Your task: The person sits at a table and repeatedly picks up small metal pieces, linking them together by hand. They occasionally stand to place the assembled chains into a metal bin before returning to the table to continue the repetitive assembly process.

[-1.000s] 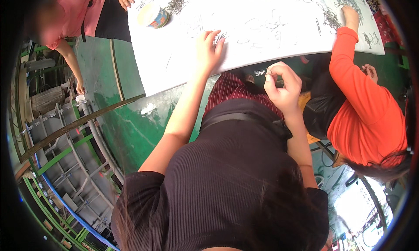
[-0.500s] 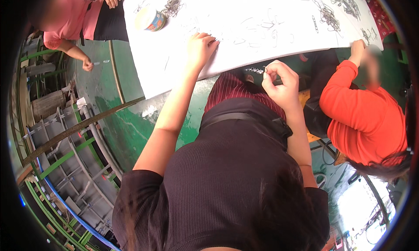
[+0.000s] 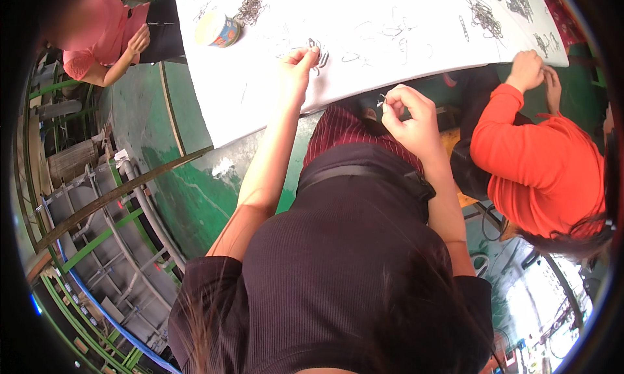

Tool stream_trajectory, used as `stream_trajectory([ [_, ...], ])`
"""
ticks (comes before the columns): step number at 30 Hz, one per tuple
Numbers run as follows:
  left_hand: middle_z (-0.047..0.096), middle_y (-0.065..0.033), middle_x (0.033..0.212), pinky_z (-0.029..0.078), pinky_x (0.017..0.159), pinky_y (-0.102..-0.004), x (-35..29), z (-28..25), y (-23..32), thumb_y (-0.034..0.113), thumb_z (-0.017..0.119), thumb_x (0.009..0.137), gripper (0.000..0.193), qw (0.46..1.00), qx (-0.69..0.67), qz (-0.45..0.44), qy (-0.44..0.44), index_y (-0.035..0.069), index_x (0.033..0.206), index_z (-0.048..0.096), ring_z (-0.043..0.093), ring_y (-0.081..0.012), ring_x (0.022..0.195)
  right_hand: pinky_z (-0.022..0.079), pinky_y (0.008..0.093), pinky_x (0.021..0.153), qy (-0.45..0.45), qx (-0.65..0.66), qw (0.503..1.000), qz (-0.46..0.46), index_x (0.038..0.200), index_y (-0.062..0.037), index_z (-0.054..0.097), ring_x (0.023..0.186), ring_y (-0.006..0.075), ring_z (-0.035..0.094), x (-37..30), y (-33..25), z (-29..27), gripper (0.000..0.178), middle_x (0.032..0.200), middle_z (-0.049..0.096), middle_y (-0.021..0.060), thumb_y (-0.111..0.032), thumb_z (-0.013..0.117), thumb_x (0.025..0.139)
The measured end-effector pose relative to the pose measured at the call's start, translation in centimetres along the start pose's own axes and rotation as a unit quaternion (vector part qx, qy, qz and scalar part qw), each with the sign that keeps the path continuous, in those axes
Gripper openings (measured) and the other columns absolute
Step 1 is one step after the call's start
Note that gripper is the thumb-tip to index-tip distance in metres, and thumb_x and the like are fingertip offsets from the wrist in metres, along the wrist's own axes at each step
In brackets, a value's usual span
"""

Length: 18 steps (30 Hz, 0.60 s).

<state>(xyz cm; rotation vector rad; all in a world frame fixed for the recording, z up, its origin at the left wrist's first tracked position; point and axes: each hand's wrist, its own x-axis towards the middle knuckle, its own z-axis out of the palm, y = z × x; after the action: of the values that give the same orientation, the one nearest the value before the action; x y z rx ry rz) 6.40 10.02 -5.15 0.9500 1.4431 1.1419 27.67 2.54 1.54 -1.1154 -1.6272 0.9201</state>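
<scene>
My left hand [image 3: 296, 68] is closed in a pinch above the white tabletop, near its front edge. From its fingertips hang a few small bent wire hooks [image 3: 320, 57], dark grey and loosely bunched. My right hand [image 3: 411, 117] is held in front of the table edge, over my lap, thumb and forefinger pressed together. Between them is a small metal wire hook [image 3: 381, 102]; its exact shape is too small to make out. Loose bent wire pieces [image 3: 393, 31] lie scattered on the table beyond both hands.
A white tub with a blue label [image 3: 227, 33] stands at the table's left side. Piles of dark wire pieces [image 3: 484, 20] lie on the white tabletop [image 3: 234, 114]. A person in pink [image 3: 97, 23] is at the left; another in orange [image 3: 533, 159] sits close on my right.
My left hand has closed on a few hooks and raised them off the tabletop. My right hand has shifted slightly left. The person in pink has raised a hand; the one in orange has moved both hands.
</scene>
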Motion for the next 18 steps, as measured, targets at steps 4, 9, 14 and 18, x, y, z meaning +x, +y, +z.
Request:
stream_trajectory([
  [4,0.061,-0.0033,0.074,0.039,0.073,-0.0226,-2.7,1.7,2.8,0.02,0.063,0.077,0.019,0.993,-0.1,0.013,-0.054,0.002,0.084,0.064,0.053,-0.009,0.071,0.036,0.0207,0.044,0.007,0.01,1.0,0.005,0.071,-0.0017,0.05,0.048,0.0067,0.044,0.0,0.2,-0.1,0.011,0.062,0.049,0.0029,0.004,0.058,0.067],
  [9,0.061,-0.0025,0.074,0.041,0.07,-0.0222,-5.9,5.3,5.6,0.016,0.063,0.077,0.015,0.99,-0.082,-0.005,-0.115,0.002,0.081,0.064,0.053,-0.007,0.073,0.038,0.0204,0.045,0.024,0.0,1.0,-0.01,0.072,-0.0011,0.051,0.049,0.007,0.046,0.5,0.4,-0.4,0.011,0.062,0.05,0.0036,0.005,0.058,0.067],
  [14,0.061,-0.0015,0.076,0.042,0.063,-0.0192,-7.9,7.1,6.0,0.01,0.063,0.076,0.008,0.983,-0.103,-0.024,-0.148,0.002,0.079,0.064,0.053,-0.005,0.069,0.038,0.0214,0.045,0.066,0.0,0.998,-0.007,0.071,-0.0008,0.05,0.049,0.0079,0.047,0.3,0.7,-0.1,0.012,0.062,0.051,0.0043,0.005,0.059,0.066],
  [18,0.061,-0.0038,0.078,0.043,0.069,-0.0237,-7.4,7.1,5.4,0.007,0.062,0.075,0.006,0.976,-0.041,0.132,-0.168,0.002,0.077,0.063,0.054,-0.0097,0.077,0.038,0.0223,0.044,0.053,-0.03,0.998,0.003,0.071,-0.0013,0.051,0.047,0.0091,0.047,0.2,1.2,-0.2,0.012,0.061,0.051,0.0043,0.003,0.06,0.066],
])
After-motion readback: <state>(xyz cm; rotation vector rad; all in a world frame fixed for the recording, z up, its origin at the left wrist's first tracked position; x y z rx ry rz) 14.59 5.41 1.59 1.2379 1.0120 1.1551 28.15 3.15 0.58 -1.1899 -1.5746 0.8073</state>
